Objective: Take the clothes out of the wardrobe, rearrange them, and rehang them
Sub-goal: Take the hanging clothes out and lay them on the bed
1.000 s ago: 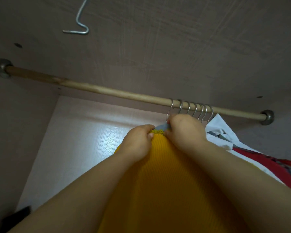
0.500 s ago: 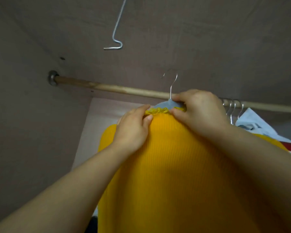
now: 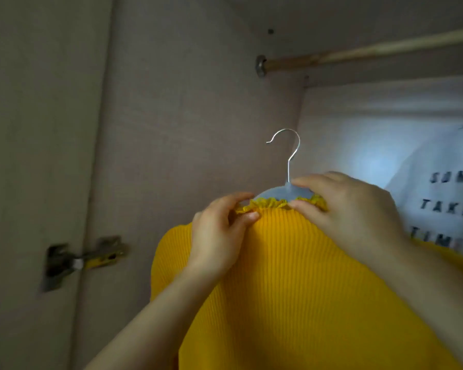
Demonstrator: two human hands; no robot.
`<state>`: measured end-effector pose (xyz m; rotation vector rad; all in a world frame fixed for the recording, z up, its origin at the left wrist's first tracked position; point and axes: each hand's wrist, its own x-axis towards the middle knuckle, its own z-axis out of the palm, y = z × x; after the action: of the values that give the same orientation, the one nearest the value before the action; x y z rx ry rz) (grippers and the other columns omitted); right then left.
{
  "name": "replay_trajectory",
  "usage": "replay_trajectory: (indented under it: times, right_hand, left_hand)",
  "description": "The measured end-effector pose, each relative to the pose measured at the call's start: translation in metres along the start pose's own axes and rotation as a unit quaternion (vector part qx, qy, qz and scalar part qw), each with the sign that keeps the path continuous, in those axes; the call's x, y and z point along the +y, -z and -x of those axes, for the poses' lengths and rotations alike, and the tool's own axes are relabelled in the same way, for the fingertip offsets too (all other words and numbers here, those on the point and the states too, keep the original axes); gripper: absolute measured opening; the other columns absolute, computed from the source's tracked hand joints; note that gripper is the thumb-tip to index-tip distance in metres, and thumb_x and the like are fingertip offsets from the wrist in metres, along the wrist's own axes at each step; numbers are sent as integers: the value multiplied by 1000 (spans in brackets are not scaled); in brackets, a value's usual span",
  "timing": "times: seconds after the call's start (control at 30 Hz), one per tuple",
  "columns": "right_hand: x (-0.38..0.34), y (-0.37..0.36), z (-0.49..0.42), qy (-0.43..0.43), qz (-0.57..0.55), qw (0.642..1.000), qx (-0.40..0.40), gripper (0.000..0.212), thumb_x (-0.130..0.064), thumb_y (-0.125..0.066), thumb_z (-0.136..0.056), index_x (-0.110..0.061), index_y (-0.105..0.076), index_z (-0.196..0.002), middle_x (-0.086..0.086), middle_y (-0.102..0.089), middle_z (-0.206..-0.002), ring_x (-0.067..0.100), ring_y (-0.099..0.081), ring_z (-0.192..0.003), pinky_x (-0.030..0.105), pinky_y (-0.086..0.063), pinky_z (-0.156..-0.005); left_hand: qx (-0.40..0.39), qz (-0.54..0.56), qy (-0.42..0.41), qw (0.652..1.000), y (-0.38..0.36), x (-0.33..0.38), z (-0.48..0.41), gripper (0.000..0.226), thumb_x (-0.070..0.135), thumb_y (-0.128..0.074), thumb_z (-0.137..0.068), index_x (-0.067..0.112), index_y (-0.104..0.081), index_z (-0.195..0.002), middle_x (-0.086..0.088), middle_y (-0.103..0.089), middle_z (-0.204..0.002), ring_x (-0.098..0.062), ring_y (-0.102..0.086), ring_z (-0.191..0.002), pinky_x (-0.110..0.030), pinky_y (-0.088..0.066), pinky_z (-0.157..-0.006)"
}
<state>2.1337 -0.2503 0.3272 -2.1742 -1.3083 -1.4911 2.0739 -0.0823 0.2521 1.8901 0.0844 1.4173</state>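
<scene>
While pinching the frilled neckline of the yellow ribbed top with the left hand, gripping neckline and grey hanger together in the right hand; hook free above the right fingers, wooden rail higher up; lettered white T-shirt behind the right hand.

Head camera looks closely up into wardrobe.

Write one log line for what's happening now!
left hand: pinches yellow top collar | right hand: grips hanger | hanger: off rod
</scene>
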Motion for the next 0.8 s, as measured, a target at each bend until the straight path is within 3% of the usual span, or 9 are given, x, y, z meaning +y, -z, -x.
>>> replay_trajectory:
  times: [0.07, 0.13, 0.23, 0.37, 0.43, 0.53, 0.6, 0.7, 0.8]
  right_hand:
    - [-24, -22, 20, 4, -71, 997, 18, 34, -48, -57, -77, -29, -66, -104, -2, -66, -84, 24, -67, -73, 31, -51, -52]
    - [-51, -40, 39, 14, -137, 990, 19, 37, -50, -52, -80, -28, -63, -108, -4, -64, -86, 18, -62, -76, 28, -49, -54]
    - [-92, -60, 62, 33, -236, 971, 24, 41, -48, -50, -81, -25, -62, -113, -2, -63, -90, 14, -56, -83, 28, -43, -62]
    - [-146, -67, 80, 52, -299, 953, 12, 40, -46, -51, -81, -28, -61, -115, 2, -64, -85, 28, -66, -71, 33, -51, -51]
    - [-172, -70, 84, 69, -332, 941, 8, 41, -45, -50, -82, -26, -64, -115, 2, -63, -84, 22, -63, -71, 28, -47, -50]
    - [-220, -72, 86, 107, -424, 899, 5, 39, -38, -51, -84, -22, -62, -117, 2, -60, -86, 14, -52, -75, 17, -36, -58]
    - [-258, -66, 87, 127, -489, 863, 9, 36, -33, -52, -85, -23, -59, -119, 1, -59, -87, 12, -52, -74, 20, -41, -63]
    - [-323, -47, 88, 150, -531, 834, 14, 35, -36, -52, -85, -31, -55, -119, -7, -57, -91, 10, -55, -76, 26, -45, -63]
    - [-393, -17, 93, 179, -569, 802, 16, 35, -37, -52, -86, -32, -55, -120, -8, -59, -92, 10, -58, -79, 28, -47, -63]
  left_hand:
    - [23, -42, 14, 999, 26, -10, 26, 35, 37, -61, -68, 34, -68, -102, 21, -62, -81, 2, -56, -78, -20, -45, -75]
    - [41, -93, 17, 995, 55, -19, 54, 35, 33, -63, -67, 33, -69, -101, 23, -57, -71, 6, -51, -71, -14, -40, -67]
    - [59, -186, 25, 980, 98, -26, 91, 35, 32, -64, -66, 30, -69, -101, 22, -56, -72, 8, -49, -67, -11, -37, -63]
    - [82, -256, 57, 961, 151, -24, 132, 37, 33, -64, -67, 26, -69, -103, 20, -60, -79, 2, -53, -74, -21, -43, -66]
    - [97, -282, 82, 951, 178, -20, 150, 37, 33, -63, -68, 27, -68, -103, 16, -65, -81, -1, -56, -78, -25, -46, -69]
    - [131, -312, 110, 935, 222, -10, 178, 35, 30, -65, -68, 27, -69, -102, 20, -63, -83, -1, -57, -83, -21, -46, -69]
    - [155, -336, 125, 920, 254, -1, 198, 33, 32, -64, -68, 27, -70, -100, 23, -60, -80, 1, -55, -79, -19, -44, -68]
    - [202, -362, 168, 894, 309, 19, 235, 29, 34, -64, -69, 37, -67, -98, 33, -56, -80, 4, -55, -83, -31, -47, -80]
    - [243, -392, 205, 863, 368, 45, 275, 37, 26, -70, -75, 55, -54, -91, 31, -56, -78, -6, -57, -83, -46, -46, -83]
